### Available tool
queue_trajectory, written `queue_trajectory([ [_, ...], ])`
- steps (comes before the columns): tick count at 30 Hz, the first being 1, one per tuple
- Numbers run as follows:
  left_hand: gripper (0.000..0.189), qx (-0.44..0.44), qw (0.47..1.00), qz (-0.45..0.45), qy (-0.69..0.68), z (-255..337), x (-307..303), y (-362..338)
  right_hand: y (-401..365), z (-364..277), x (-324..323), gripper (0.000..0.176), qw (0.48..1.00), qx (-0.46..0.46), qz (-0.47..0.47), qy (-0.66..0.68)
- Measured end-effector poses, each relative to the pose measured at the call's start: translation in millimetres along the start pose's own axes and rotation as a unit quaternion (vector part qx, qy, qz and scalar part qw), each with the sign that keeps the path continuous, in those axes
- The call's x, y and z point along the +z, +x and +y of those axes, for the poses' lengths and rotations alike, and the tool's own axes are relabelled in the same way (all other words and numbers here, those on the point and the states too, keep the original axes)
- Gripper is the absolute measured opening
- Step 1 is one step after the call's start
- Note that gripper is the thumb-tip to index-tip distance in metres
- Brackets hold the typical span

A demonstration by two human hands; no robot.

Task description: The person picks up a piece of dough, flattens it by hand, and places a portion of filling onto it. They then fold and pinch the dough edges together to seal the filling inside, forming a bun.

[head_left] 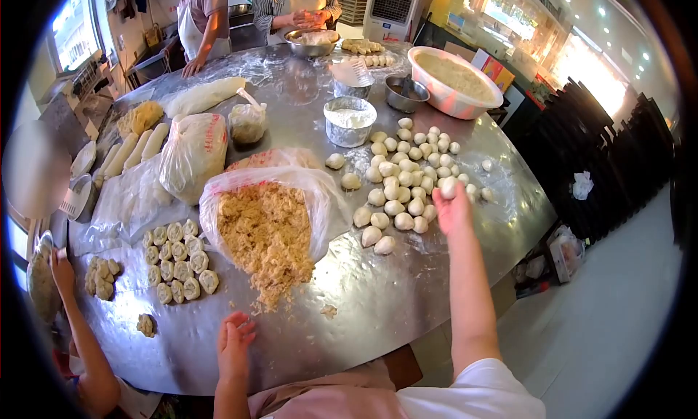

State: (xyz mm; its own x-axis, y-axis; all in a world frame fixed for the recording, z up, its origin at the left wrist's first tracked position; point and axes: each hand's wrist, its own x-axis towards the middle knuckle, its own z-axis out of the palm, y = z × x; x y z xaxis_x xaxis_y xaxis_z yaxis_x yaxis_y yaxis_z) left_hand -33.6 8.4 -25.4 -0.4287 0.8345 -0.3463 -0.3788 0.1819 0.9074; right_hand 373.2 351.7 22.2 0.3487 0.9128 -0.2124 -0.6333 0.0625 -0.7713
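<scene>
My right hand (454,211) stretches out over the right side of the metal table and grips a round white dough ball (449,188) in its fingertips. Around it lies a loose pile of similar dough balls (396,179). My left hand (234,340) hovers near the front edge, fingers loosely curled and apart, with nothing visible in it. Just beyond that hand, crumbly tan filling (265,226) spills from an open plastic bag (320,208) onto the table. Filled, pleated buns (178,262) sit in rows left of the bag.
Behind the dough balls stand a tub of flour (350,121), a dark metal bowl (406,94) and a large pink basin (454,81). Tied bags (193,157) and dough rolls (134,153) lie left. A co-worker's arm (76,317) reaches in at left; two people stand across the table.
</scene>
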Motion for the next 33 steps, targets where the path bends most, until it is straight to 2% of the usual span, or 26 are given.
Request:
queue_trajectory([
  [4,0.033,-0.019,0.999,0.012,-0.047,-9.9,-17.0,-11.8,38.0,-27.5,13.8,0.056,0.996,-0.073,0.044,0.016],
  [7,0.03,-0.021,0.998,0.023,-0.063,-11.1,-17.4,-15.0,29.4,-10.6,16.4,0.063,0.996,-0.072,-0.048,0.002],
  [9,0.029,-0.015,0.997,0.043,-0.068,-9.7,-13.8,-13.2,0.7,13.4,21.9,0.053,0.992,-0.057,-0.085,-0.08],
  [11,0.027,0.003,0.996,0.082,-0.043,-10.1,-16.8,-7.6,-28.5,38.6,20.2,0.034,0.947,-0.014,-0.224,-0.229],
  [13,0.026,0.029,0.992,0.122,0.004,-8.9,-19.8,-0.1,-100.0,71.6,48.1,0.024,0.946,-0.027,-0.169,-0.276],
  [16,0.027,0.064,0.975,0.184,0.103,2.1,-27.6,7.0,-161.0,110.1,48.7,0.02,0.853,-0.033,-0.333,-0.4],
  [17,0.028,0.063,0.968,0.202,0.134,8.7,-28.4,6.0,-177.2,120.5,48.2,0.021,0.792,-0.107,-0.383,-0.463],
  [19,0.033,0.089,0.964,0.207,0.142,-3.9,-48.9,13.1,-213.4,125.1,57.4,0.026,0.706,-0.17,-0.464,-0.507],
  [21,0.039,0.081,0.945,0.26,0.18,-13.6,-61.6,20.4,-231.8,138.6,55.9,0.029,0.656,-0.195,-0.498,-0.533],
  [23,0.047,0.127,0.916,0.306,0.228,-12.0,-64.7,27.5,-237.5,156.9,51.8,0.038,0.622,-0.238,-0.5,-0.553],
  [26,0.053,0.205,0.842,0.381,0.321,-18.0,-78.8,41.4,-253.0,171.3,59.9,0.049,0.585,-0.274,-0.485,-0.589],
  [29,0.059,0.151,0.852,0.42,0.272,1.2,-82.0,61.8,-271.2,179.7,73.5,0.057,0.568,-0.215,-0.481,-0.632],
  [32,0.062,0.22,0.779,0.482,0.336,-16.8,-122.5,112.8,-279.5,192.6,76.7,0.041,0.56,-0.22,-0.492,-0.629],
  [33,0.059,0.225,0.764,0.482,0.364,-5.5,-124.1,118.4,-278.2,196.3,72.9,0.037,0.554,-0.213,-0.502,-0.629],
])
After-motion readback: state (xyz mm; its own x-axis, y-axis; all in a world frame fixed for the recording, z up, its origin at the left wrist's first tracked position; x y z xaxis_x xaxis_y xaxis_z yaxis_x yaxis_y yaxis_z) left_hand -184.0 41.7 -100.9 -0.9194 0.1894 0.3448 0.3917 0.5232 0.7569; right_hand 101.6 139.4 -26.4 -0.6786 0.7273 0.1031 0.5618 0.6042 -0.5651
